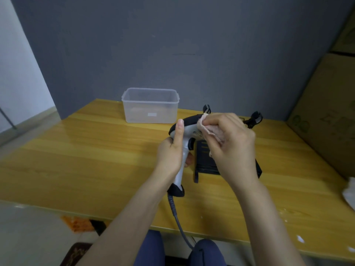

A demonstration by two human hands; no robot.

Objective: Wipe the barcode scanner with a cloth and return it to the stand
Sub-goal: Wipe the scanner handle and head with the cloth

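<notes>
The left hand (172, 150) wraps the barcode scanner (187, 131) handle above the surface (96, 150); the right hand (230, 143) pinches the cloth (209, 131) against its head. Hard rubbing may twist the scanner loose, or its cable (178, 219) could snag short of the stand (205, 160).

The surface (99, 150) is glossy yellow wood-grain. The scanner (187, 131) is smooth plastic; the cloth (213, 131) looks soft. The far box (150, 106) is translucent plastic.
</notes>
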